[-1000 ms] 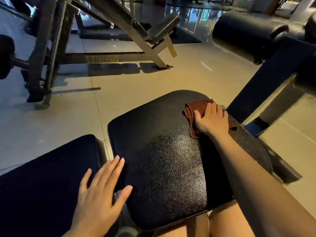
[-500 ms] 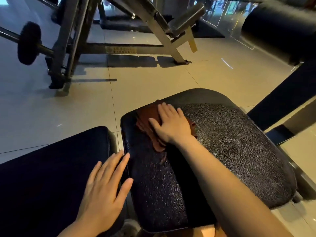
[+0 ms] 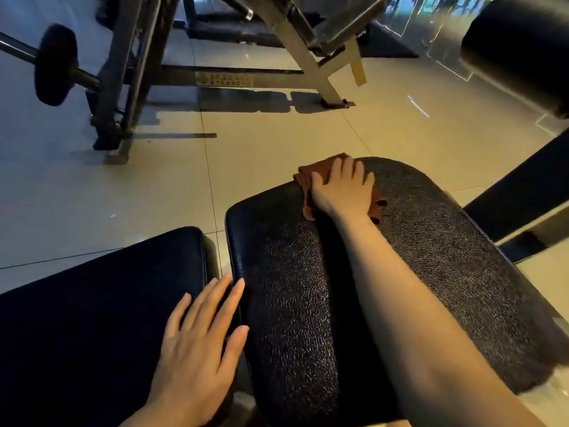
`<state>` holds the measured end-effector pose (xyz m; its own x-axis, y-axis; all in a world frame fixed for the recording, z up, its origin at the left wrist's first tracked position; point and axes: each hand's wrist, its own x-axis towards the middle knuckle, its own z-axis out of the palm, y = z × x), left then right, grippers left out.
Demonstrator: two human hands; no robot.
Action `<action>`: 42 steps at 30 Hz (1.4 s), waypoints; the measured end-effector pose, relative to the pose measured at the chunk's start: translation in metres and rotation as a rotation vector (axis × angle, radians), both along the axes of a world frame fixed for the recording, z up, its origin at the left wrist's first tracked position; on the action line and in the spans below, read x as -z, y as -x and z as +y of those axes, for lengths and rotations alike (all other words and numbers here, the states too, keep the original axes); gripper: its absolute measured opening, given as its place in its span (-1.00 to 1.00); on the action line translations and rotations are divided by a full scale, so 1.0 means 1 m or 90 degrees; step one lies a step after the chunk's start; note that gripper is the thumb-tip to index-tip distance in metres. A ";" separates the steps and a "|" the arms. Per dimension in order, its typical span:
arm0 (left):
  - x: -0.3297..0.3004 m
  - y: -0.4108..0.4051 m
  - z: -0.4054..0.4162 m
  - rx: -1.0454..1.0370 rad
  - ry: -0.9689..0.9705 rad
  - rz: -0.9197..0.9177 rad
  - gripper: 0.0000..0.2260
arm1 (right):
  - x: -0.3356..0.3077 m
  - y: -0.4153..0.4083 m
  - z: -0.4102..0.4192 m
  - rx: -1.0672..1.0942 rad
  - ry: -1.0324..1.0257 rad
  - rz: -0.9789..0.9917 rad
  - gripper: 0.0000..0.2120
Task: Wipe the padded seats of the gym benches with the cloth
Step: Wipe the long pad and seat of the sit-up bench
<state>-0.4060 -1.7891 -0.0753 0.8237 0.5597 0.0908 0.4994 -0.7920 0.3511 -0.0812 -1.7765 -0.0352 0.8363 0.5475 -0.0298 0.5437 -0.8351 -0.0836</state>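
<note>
Nearest the camera, the left hand (image 3: 197,359) is lying flat with fingers straight and spread, holding nothing, resting on the smooth dark padded seat (image 3: 101,318) at its right edge, its fingertips reaching over the gap toward the black pebble-textured vinyl seat pad (image 3: 308,303) beside it. Farther out, the right hand (image 3: 341,189) is pressing palm-down, fingers straight, on the rust-brown folded cloth (image 3: 311,177), which is sitting at the far edge of that textured pad, partly over the rim. The risk lies there, I judge: with the cloth only pinned under a flat palm, not gripped, a further push outward could be sending it over the far edge onto the pale tiled floor (image 3: 261,143), where it would be picking up dirt. The cloth is also bunching under the palm, so strokes may be leaving strips unwiped. Beyond stands a grey steel exercise machine frame (image 3: 295,44).
</note>
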 end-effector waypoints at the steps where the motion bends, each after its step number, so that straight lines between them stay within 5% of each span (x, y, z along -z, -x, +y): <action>1: -0.001 0.001 -0.001 -0.003 0.004 -0.011 -0.51 | 0.002 0.024 0.009 -0.040 -0.001 -0.005 -0.33; 6: -0.001 0.001 -0.004 -0.040 0.037 -0.112 -0.51 | 0.006 0.131 0.012 -0.264 0.003 0.017 -0.33; 10: -0.001 0.002 -0.006 -0.076 0.076 -0.136 -0.49 | 0.003 0.131 -0.019 -0.377 0.010 0.031 -0.30; 17: 0.004 0.003 -0.002 -0.082 0.089 -0.151 -0.49 | -0.011 -0.028 -0.132 -0.022 -0.030 -0.081 -0.35; 22: 0.005 0.001 -0.002 -0.085 0.065 -0.133 -0.50 | -0.013 -0.030 -0.147 0.194 -0.025 -0.045 -0.34; 27: 0.002 0.001 -0.003 -0.089 0.075 -0.128 -0.47 | -0.006 0.064 -0.098 0.069 0.002 -0.004 -0.37; 34: 0.000 0.004 -0.004 -0.079 0.085 -0.151 -0.44 | 0.003 0.206 -0.087 -0.282 -0.022 0.050 -0.47; 39: -0.010 -0.005 -0.021 -0.013 -0.074 -0.148 -0.48 | -0.004 0.151 -0.129 -0.195 -0.015 0.050 -0.41; 42: -0.024 -0.034 -0.049 0.010 -0.019 -0.209 -0.55 | -0.013 0.083 -0.174 -0.068 -0.006 0.046 -0.46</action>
